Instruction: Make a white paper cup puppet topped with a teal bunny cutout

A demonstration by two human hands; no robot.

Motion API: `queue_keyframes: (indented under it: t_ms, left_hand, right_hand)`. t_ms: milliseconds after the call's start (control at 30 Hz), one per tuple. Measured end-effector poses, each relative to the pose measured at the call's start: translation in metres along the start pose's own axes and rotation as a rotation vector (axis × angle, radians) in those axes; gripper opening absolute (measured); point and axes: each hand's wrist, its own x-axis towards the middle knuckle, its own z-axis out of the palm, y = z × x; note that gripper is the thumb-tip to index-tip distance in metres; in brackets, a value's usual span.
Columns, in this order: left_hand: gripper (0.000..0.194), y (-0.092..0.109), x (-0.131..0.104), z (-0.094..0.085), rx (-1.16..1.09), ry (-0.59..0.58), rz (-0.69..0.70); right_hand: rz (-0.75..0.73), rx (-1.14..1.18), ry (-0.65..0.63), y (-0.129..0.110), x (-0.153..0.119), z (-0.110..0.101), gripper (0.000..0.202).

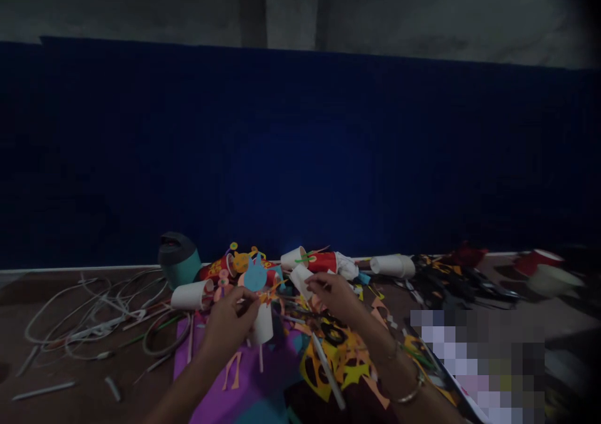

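Note:
My left hand [235, 314] is closed, thumb and fingers pinched at the top of a white paper cup [263, 328]. A jagged orange paper cutout [270, 295] sits at those fingertips, over the cup's upper end; whether it is stuck on I cannot tell. My right hand [334, 294], with a bangle at the wrist, is closed with its fingertips at a white paper piece [301, 279]. Just behind the hands lies a light blue paper cutout [255, 276]. Purple paper [216, 380] spreads under the left hand.
Tangled white cable [94, 311] lies left, beside a teal container [178, 261]. Another white cup [191, 295] lies on its side. Yellow paper scraps [323, 371] and a white pen-like stick [327, 371] are in front. Stacked cups [392, 265] lie at the back; a blue panel [300, 161] stands behind.

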Motion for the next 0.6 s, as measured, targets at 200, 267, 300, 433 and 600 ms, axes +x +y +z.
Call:
queue_keyframes:
  t_ms: [200, 267, 300, 433, 600]
  left_hand:
    - [0.014, -0.006, 0.0, 0.033, -0.002, -0.097, -0.04]
    - [0.013, -0.006, 0.001, 0.037, 0.007, -0.125, -0.056]
    - [0.013, -0.005, 0.001, 0.038, 0.019, -0.129, -0.056]
    - [0.011, -0.004, -0.001, 0.038, 0.093, -0.143, -0.017]
    - [0.014, -0.008, -0.013, 0.041, 0.228, -0.054, 0.224]
  right_hand:
    - [0.145, -0.047, 0.161, 0.047, -0.007, -0.05, 0.028]
    - [0.181, -0.079, 0.163, 0.058, -0.012, -0.055, 0.026]
    - [0.196, -0.093, 0.158, 0.062, -0.015, -0.056, 0.026]
    - [0.256, -0.15, 0.155, 0.072, -0.02, -0.063, 0.026]
    - [0.277, -0.21, 0.189, 0.071, -0.012, -0.063, 0.03]
